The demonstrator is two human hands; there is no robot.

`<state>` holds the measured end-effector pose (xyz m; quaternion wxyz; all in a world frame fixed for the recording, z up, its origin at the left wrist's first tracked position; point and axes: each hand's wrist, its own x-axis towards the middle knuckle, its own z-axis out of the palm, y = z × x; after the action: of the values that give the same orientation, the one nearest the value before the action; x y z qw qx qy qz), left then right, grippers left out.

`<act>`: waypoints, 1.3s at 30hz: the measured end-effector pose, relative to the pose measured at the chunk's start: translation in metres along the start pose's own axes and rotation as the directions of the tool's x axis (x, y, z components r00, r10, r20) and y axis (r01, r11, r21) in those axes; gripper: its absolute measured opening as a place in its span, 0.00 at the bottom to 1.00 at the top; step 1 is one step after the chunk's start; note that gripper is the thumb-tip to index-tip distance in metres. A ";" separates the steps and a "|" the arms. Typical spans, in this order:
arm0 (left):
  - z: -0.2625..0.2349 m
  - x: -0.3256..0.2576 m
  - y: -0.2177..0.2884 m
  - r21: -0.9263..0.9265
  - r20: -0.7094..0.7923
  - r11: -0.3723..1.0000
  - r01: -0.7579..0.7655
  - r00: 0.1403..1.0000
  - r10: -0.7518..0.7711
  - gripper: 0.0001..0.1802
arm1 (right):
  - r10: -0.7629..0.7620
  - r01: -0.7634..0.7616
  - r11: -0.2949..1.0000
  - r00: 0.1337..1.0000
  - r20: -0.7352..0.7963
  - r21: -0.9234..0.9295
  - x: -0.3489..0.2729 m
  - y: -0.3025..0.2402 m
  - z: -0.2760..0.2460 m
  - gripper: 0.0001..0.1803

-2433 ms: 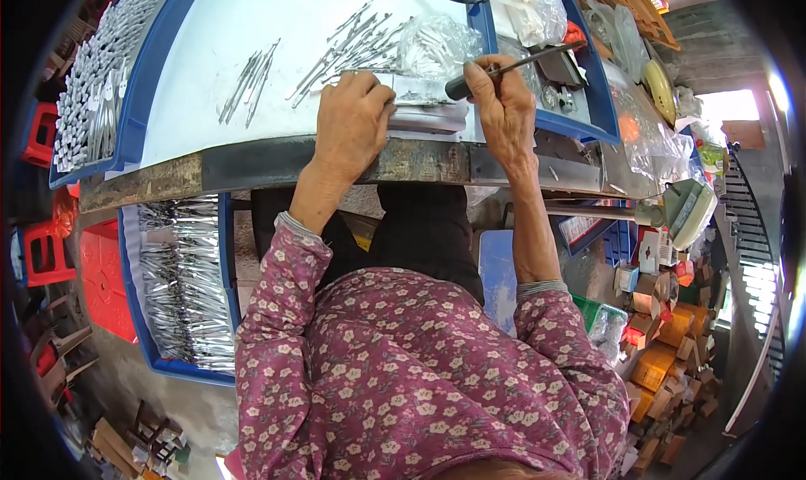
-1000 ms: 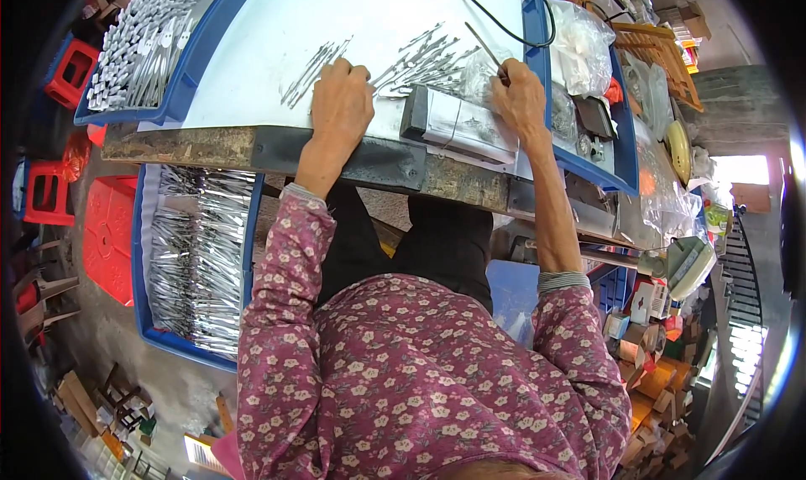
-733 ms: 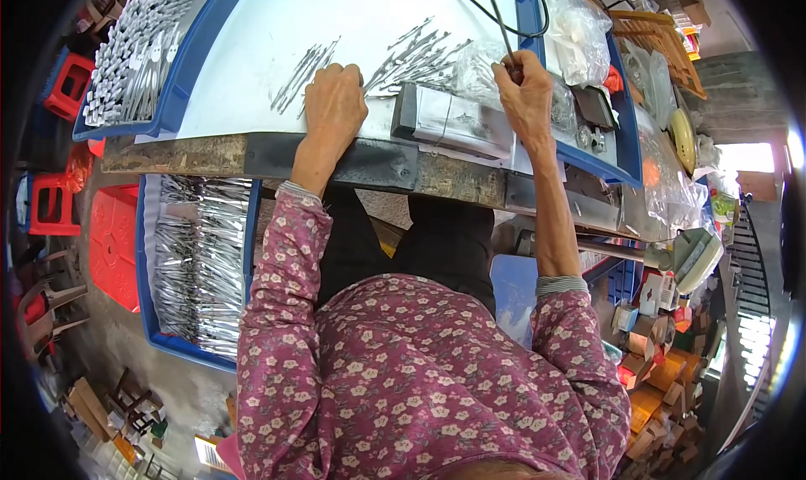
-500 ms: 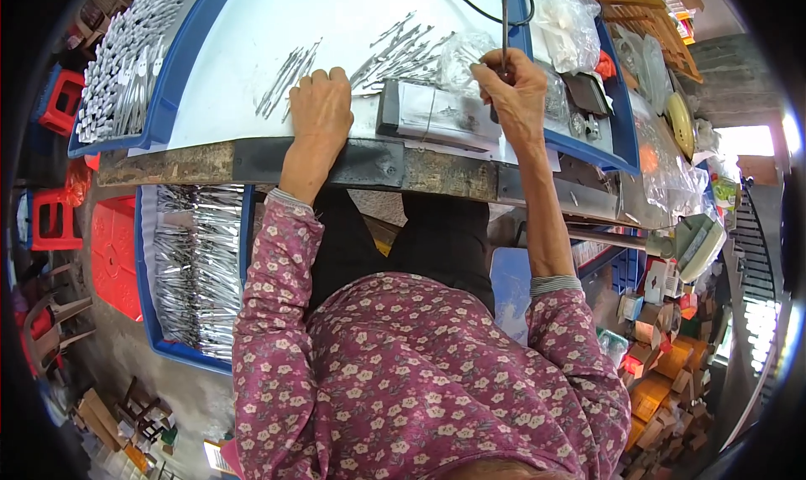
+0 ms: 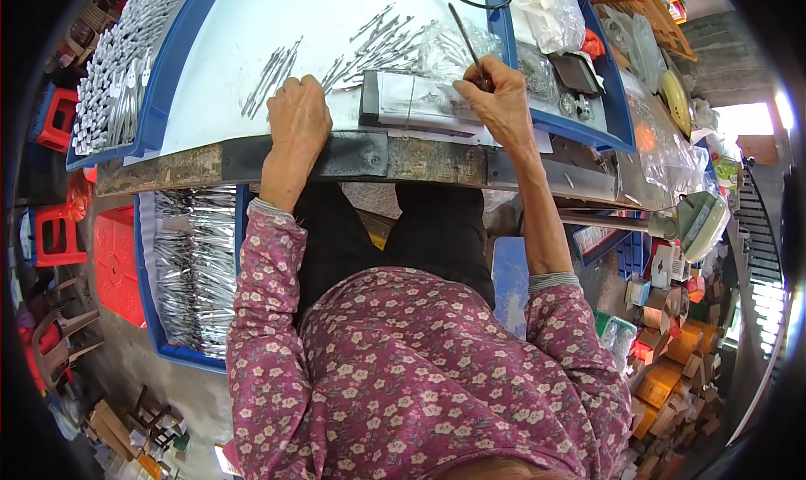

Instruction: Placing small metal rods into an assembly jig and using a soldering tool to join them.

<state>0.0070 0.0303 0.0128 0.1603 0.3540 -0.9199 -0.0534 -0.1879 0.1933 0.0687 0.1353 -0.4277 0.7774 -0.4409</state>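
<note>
While its long axis is tilted up and away toward the far left, a thin dark rod [image 5: 464,33] is pinched in the closed grip of the right hand [image 5: 495,102], just above a flat clear packet [image 5: 416,102] near the worktop [image 5: 252,26] front edge. Loose metal pins [image 5: 378,43] are scattered beyond, with bare white surface farther back. The left hand [image 5: 298,123] is laid flat, fingers curled, beside a small pin bundle [image 5: 270,68], nothing being held.
</note>
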 end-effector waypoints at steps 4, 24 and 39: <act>0.004 -0.004 -0.006 0.058 -0.143 0.997 0.049 0.989 -0.040 0.08 | -0.032 0.038 0.996 0.996 0.080 -0.078 -0.007 0.004 -0.004 0.08; -0.049 -0.033 0.057 -0.995 0.077 0.058 0.077 0.997 0.000 0.05 | -0.665 0.662 0.736 0.746 0.032 -0.141 -0.044 -0.054 0.000 0.21; -0.049 -0.033 0.057 -0.993 0.116 0.030 0.115 0.993 0.026 0.05 | -0.667 0.682 0.683 0.728 0.158 -0.262 -0.048 -0.049 0.001 0.18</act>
<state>0.0106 0.0956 0.0625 0.3126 0.1678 -0.6187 -0.7010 -0.1315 0.2185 0.0992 -0.0840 -0.7098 0.6196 -0.3245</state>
